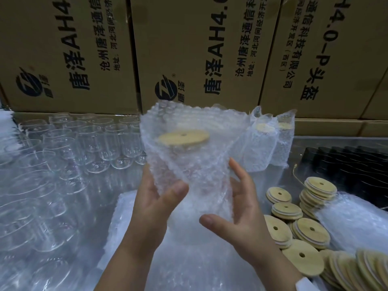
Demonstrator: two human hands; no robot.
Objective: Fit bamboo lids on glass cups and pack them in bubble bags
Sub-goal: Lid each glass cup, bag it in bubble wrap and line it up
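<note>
left hand (155,198) clamps bubble bag (174,120) low, thumb in front, to hold bamboo lid (183,137) level inside; right hand (241,217) fingers apart, straight, cradling bag's side as support, not gripping.

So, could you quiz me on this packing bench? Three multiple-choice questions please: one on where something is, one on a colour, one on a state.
1. Where do the loose bamboo lids lie?
A) on the person's left
B) on the person's right
C) on the floor

2. What colour are the cartons at the back?
A) blue
B) white
C) brown

3. The glass cup inside the held bubble bag is:
A) lidded
B) lidless
C) cracked

Answers:
1 B: the lids are piled just beyond the right hand.
2 C: they are plain brown cardboard with dark print.
3 A: a bamboo lid shows through the bag, which the left hand grips.
</note>
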